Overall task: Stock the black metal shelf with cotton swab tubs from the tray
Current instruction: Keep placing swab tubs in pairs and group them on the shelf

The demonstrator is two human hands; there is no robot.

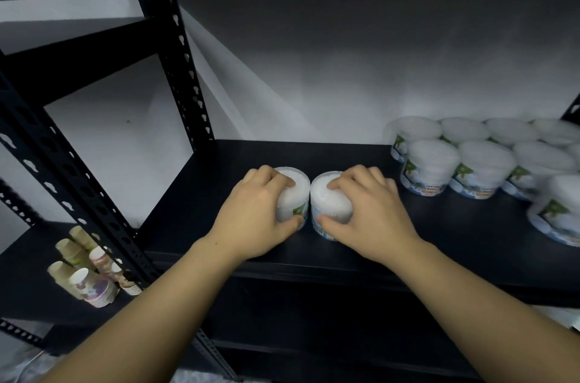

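Two clear cotton swab tubs stand side by side on the black metal shelf (194, 194), near its front edge. My left hand (257, 213) grips the left tub (293, 203) from above, fingers curled over its lid and thumb on its front. My right hand (370, 210) grips the right tub (329, 200) the same way. The two tubs touch each other. The tray is not in view.
Several more cotton swab tubs (477, 169) stand in rows at the right of the same shelf. A black slotted upright (185, 68) rises at the back left. Stacks of paper cups (91, 269) lie on a neighbouring lower shelf at the left.
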